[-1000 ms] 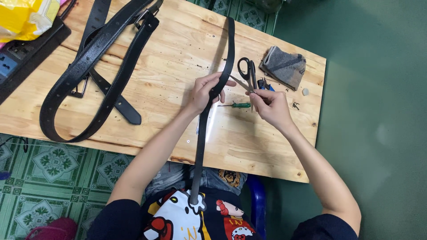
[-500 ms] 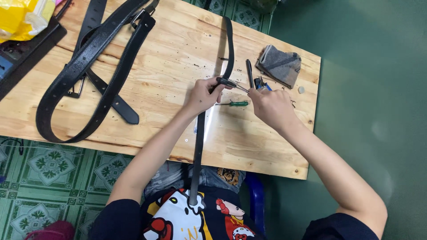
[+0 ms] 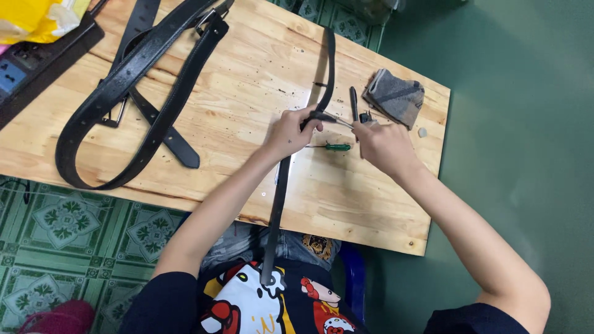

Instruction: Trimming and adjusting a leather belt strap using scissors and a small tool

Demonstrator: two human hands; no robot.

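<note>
A long black belt [image 3: 279, 204] runs from the far side of the wooden table [image 3: 247, 80] down over its near edge onto my lap. My left hand [image 3: 288, 133] pinches the belt at mid-table. My right hand [image 3: 383, 145] grips black-handled scissors [image 3: 354, 102], whose metal blades point left and meet the belt right at my left fingers. A small green-handled screwdriver [image 3: 334, 146] lies on the wood between and just below my hands.
A folded grey cloth [image 3: 396, 96] sits near the table's far right corner. Looped black belts [image 3: 136, 86] with buckles cover the left half. A yellow bag [image 3: 37, 18] and a black power strip [image 3: 37, 62] lie at the far left edge.
My right hand lifted the scissors off the table and brought their blades to the belt at my left hand. The left hand kept its hold on the belt.
</note>
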